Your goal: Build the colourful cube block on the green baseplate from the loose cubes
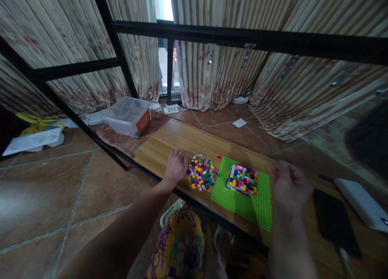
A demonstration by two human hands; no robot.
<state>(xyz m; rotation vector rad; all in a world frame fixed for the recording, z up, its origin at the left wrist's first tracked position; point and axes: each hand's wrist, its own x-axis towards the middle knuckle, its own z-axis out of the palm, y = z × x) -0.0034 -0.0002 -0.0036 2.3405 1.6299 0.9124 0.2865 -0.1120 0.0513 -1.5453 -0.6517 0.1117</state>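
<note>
Flanking loose bricks and baseplate, left grip and right grip curl, contents unclear.

Pleated curtains hang behind a black frame.

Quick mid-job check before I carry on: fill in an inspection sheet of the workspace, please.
Surface: wooden tabletop, brown.
Job's things: loose brick pile; brick block on green baseplate.
Clutter: black device and white device at right.
Hands: left hand beside the brick pile, grip unclear; right hand blurred, near the baseplate's right edge, grip unclear.
Cables: pale cable at the black device's near end.
Surroundings: plastic box beyond the tabletop's left end; curtains behind.
</note>
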